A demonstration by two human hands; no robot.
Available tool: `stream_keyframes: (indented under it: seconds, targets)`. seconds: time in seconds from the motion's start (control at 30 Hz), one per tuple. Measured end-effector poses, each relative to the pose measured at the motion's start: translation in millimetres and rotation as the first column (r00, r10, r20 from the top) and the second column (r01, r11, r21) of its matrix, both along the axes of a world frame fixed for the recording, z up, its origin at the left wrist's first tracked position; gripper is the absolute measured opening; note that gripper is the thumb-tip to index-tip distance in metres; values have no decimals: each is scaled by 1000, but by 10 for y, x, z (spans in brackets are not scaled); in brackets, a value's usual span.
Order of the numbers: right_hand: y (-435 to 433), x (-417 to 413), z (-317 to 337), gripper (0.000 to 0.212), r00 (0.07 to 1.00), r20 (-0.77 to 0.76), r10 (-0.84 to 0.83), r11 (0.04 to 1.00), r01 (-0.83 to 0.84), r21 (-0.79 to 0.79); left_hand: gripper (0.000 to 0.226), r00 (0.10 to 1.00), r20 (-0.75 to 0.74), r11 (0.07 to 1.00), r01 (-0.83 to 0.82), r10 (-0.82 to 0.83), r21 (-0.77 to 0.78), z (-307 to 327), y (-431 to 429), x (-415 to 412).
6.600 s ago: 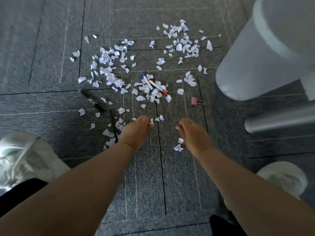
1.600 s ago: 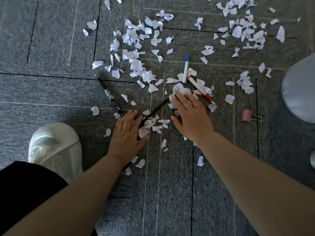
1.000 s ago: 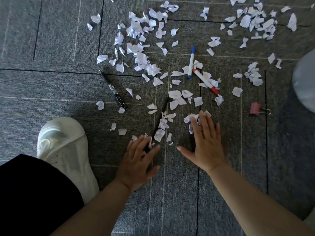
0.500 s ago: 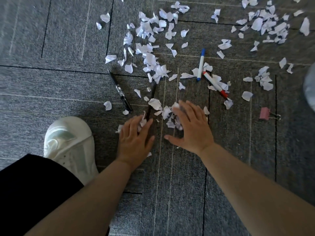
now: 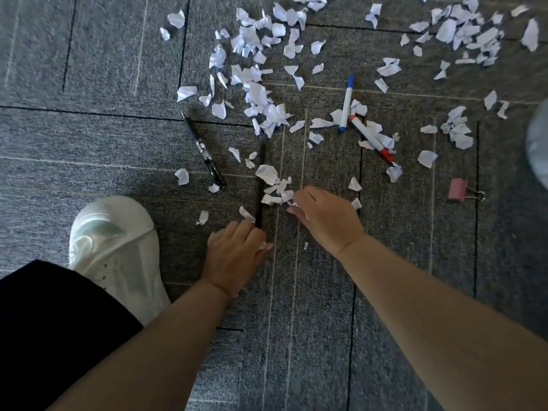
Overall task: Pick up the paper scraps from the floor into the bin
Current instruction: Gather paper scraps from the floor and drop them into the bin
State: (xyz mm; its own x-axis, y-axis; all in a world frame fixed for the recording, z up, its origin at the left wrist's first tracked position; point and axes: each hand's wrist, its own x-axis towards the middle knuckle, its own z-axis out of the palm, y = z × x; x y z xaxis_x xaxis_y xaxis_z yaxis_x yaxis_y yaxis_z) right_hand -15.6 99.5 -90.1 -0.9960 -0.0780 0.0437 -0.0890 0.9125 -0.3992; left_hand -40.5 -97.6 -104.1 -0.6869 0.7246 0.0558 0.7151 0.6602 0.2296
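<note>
Your left hand [image 5: 234, 256] lies knuckles up on the floor, fingers curled over a few paper scraps [image 5: 268, 114]; white bits peek out by the thumb and at the little-finger side. Your right hand [image 5: 326, 218] is just beyond it. Its fingers are bent at the near edge of a small heap, with white showing between thumb and fingers, but I cannot tell whether it has a hold.

Between your hands a thin dark pen [image 5: 261, 179] runs away from you, partly under scraps. Most scraps are still spread across the floor ahead, thick at the middle and far right. They are torn, crumpled and pale white, with ragged edges.

Among them lie a black pen [image 5: 204, 149] with a clear barrel section, a white blue-capped marker [image 5: 346, 103], a white red-capped marker [image 5: 370, 139] and a pink binder clip [image 5: 458, 189].

The floor is grey ribbed carpet tile [image 5: 89, 54] with dark seams and faint pale lines. The bin [image 5: 539, 143] shows only as a pale blurred curve at the right edge. Your white shoe [image 5: 115, 250] and black trouser leg [image 5: 44, 336] are at lower left. No writing can be read.
</note>
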Motion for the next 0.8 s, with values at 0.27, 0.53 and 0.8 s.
stream_keyframes:
  seconds: [0.27, 0.53, 0.8]
  targets:
    - [488, 376, 428, 15, 978, 46, -205, 975, 207, -73, 60, 991, 131, 980, -34, 8, 196, 343, 409, -280]
    - [1412, 385, 1539, 37, 853, -178, -490, 870, 469, -148, 40, 948, 302, 965, 23, -104, 263, 1554, 1860, -433]
    - [2988, 974, 2930, 27, 450, -459, -766, 592, 773, -229, 41, 942, 161, 893, 211, -294, 397, 2909, 3773, -263]
